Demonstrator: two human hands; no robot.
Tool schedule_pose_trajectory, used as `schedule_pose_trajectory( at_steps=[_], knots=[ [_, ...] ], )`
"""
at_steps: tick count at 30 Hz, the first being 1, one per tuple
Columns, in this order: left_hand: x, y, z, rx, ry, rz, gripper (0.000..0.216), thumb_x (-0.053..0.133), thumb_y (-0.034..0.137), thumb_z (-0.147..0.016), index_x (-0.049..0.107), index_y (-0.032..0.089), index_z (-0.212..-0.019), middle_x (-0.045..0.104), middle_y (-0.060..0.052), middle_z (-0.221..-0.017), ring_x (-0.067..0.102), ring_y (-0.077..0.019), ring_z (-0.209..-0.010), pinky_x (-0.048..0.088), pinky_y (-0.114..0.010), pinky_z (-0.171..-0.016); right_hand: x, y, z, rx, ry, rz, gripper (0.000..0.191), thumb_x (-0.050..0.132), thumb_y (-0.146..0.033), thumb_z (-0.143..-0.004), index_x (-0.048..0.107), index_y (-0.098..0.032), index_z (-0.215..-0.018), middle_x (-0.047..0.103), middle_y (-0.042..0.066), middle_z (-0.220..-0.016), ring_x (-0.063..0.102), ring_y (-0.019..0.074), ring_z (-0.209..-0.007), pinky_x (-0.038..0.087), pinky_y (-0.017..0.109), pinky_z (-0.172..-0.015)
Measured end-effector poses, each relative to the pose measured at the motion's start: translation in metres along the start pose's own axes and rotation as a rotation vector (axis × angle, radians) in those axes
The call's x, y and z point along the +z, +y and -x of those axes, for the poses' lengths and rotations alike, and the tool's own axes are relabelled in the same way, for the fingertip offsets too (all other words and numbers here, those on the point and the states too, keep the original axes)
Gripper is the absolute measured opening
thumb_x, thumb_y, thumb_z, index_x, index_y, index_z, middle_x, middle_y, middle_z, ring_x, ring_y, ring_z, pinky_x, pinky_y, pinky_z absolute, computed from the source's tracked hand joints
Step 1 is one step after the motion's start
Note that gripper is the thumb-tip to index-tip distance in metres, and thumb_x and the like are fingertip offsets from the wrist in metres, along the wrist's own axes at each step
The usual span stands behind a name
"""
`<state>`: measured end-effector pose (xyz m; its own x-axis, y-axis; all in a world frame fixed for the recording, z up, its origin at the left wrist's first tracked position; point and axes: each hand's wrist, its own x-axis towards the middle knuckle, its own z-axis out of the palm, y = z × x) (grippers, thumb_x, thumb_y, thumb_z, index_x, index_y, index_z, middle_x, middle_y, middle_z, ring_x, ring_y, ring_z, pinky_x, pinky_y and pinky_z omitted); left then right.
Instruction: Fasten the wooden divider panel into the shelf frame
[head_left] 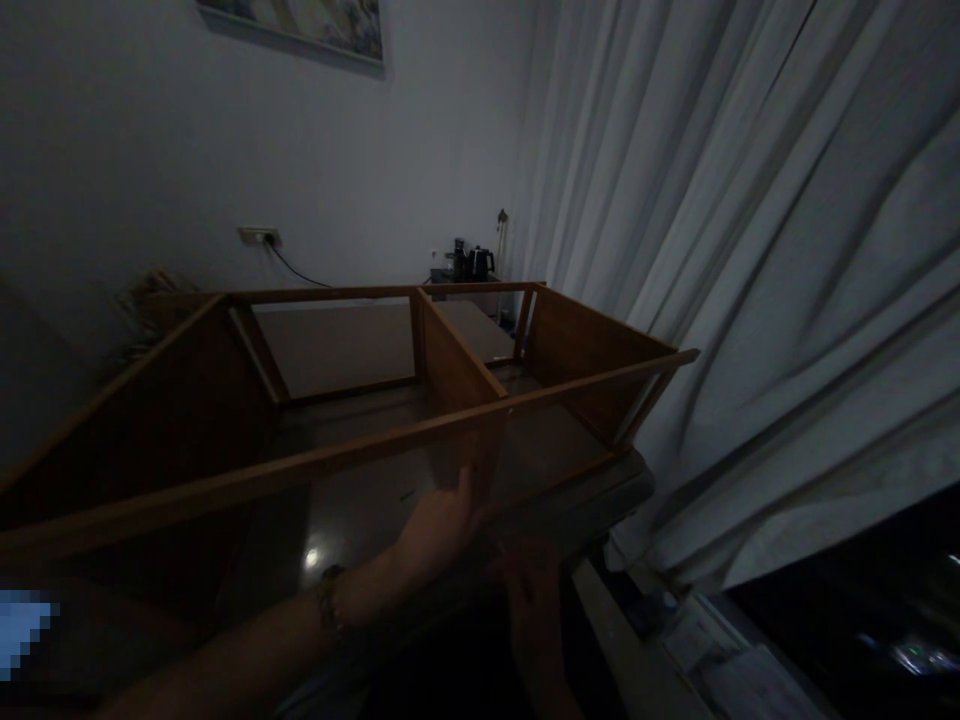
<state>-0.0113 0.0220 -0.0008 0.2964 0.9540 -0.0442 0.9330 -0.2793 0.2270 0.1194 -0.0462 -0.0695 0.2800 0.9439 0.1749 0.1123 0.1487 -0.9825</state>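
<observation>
A wooden shelf frame (420,440) lies on its back on a dark glossy table (352,520), with one divider (457,365) in the middle. My left hand (442,520) reaches in from the lower left, a bracelet on its wrist. Its fingers are stretched up against the near end of the divider, under the front rail, and it holds nothing. My right hand (534,592) is lower, at the table's near edge, dim in the shadow. Its fingers look loosely extended and nothing shows in them.
Grey curtains (735,280) hang close on the right, down to a sill with papers (720,660). A kettle (480,262) stands on a small stand at the back wall. A wall socket with a cable (259,237) and a picture (300,25) are on the wall.
</observation>
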Motion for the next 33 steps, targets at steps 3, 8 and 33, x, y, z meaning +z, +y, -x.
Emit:
schedule_pose_trajectory(
  at_steps=[3, 8, 33],
  knots=[
    [-0.001, 0.001, 0.0, 0.013, 0.006, 0.008, 0.056, 0.022, 0.046, -0.086, 0.022, 0.005, -0.124, 0.065, -0.014, -0.084, 0.064, -0.0204, -0.073, 0.043, -0.026, -0.057, -0.006, 0.004, -0.003, -0.066, -0.101, 0.128, 0.018, 0.048, -0.033, -0.082, 0.058, -0.02, -0.074, 0.062, 0.0, -0.064, 0.059, 0.0129, -0.058, 0.045, 0.019, -0.055],
    [-0.001, 0.0, 0.001, 0.025, 0.003, 0.013, 0.055, 0.024, 0.044, -0.086, 0.023, 0.003, -0.123, 0.065, -0.015, -0.085, 0.063, -0.0211, -0.075, 0.043, -0.026, -0.059, -0.016, 0.005, -0.009, -0.202, -0.282, 0.163, 0.015, 0.048, -0.027, -0.082, 0.06, -0.02, -0.088, 0.066, 0.003, -0.083, 0.062, 0.0153, -0.076, 0.047, 0.022, -0.069],
    [-0.001, 0.0, 0.001, 0.016, 0.013, 0.027, 0.054, 0.023, 0.046, -0.086, 0.024, 0.005, -0.122, 0.066, -0.013, -0.081, 0.064, -0.021, -0.072, 0.043, -0.026, -0.056, -0.004, 0.003, -0.006, 0.054, -0.03, 0.009, 0.025, 0.04, -0.032, -0.086, 0.048, -0.02, -0.107, 0.06, 0.0, -0.072, 0.057, 0.0128, -0.061, 0.045, 0.022, -0.058]
  ],
)
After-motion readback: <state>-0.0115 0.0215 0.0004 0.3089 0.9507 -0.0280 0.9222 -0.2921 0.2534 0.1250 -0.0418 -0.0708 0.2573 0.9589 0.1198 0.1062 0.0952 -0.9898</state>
